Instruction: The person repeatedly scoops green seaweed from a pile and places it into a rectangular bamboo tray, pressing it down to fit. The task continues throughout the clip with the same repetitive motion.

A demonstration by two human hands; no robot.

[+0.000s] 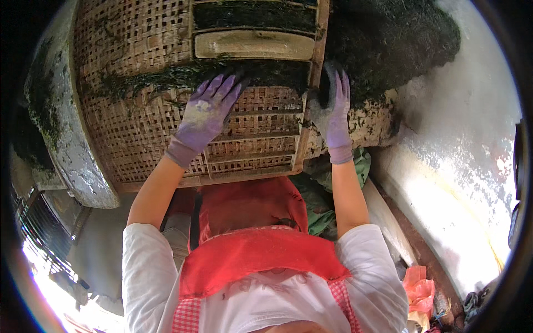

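Observation:
A purple work glove covers my left hand (210,110), which lies palm down on a woven bamboo tray (137,120), fingertips at a strip of dark green, stringy plant matter (166,77). My right hand (336,104), gloved the same way, is upright against the right side of a wooden frame (303,145) that rests on the tray; its fingers point away from me beside a big dark heap (387,45) of similar matter. Crossbars span the frame, one of them a wide wooden slat (254,45). The palms and part of the fingers are hidden.
A curved grey rim (83,141) with dark bits stuck on it borders the tray at left. Rough whitish wall (454,175) rises at right. Green cloth or sheeting (316,208) lies under the frame's near corner, and a crumpled red plastic bag (418,291) is at lower right.

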